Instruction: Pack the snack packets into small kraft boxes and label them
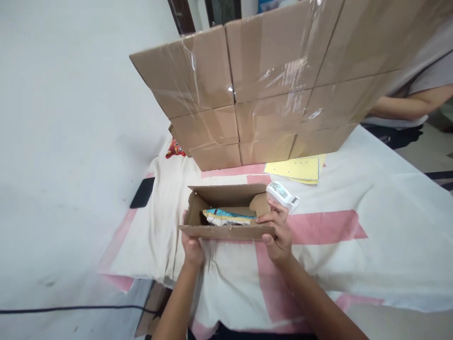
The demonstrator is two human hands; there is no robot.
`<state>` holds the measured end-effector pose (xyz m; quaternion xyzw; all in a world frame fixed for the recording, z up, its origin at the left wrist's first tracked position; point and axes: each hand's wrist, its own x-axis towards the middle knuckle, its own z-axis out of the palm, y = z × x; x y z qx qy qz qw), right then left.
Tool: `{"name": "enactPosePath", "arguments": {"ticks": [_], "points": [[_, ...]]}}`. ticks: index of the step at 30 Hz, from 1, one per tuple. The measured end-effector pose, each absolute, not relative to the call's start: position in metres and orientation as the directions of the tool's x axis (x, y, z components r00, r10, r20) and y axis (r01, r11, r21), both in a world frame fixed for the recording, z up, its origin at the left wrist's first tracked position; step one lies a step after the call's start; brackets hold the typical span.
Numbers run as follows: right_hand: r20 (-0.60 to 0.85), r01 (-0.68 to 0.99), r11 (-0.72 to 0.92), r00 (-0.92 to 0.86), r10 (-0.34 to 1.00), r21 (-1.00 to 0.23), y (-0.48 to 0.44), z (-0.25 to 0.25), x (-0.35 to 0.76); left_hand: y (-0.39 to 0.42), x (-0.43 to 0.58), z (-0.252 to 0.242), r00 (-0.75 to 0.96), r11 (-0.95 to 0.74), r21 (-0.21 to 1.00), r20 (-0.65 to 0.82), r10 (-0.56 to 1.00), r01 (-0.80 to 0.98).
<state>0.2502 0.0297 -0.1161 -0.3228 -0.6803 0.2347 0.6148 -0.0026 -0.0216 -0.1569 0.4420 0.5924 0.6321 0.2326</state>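
A small open cardboard box (226, 194) rests on the cloth-covered table (354, 264) in front of me. Inside it lies a packet with blue and yellow print (228, 216). My left hand (192, 248) grips the box's near left corner, fingers curled under the front wall. My right hand (278, 231) holds the near right corner, thumb on the front edge and fingers pressing the small right end flap inward.
A wall of taped cardboard boxes (269, 85) stands behind. A white tape dispenser (283, 195) sits beside my right hand. Yellow papers (295, 169), a red snack packet (174, 149) and a black phone (142, 192) lie around. Another person's arm (406, 107) is at the right.
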Motion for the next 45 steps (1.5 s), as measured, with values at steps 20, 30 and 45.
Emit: {"name": "enactPosePath", "arguments": {"ticks": [20,30,45], "points": [[0.444,0.005,0.444,-0.016,0.896,-0.896,0.028,-0.105,0.241,-0.004,-0.021,-0.041,-0.037,-0.245,0.553,0.449,0.893,0.796],[0.175,-0.156,0.248,0.378,0.909,-0.956,0.038,-0.120,0.315,-0.020,0.030,-0.038,0.137,-0.263,0.290,0.390,0.911,0.920],[-0.338,0.508,-0.251,-0.085,0.937,-0.824,0.139,-0.074,0.359,-0.021,0.053,-0.036,0.163,-0.184,0.078,0.224,0.961,0.980]]}}
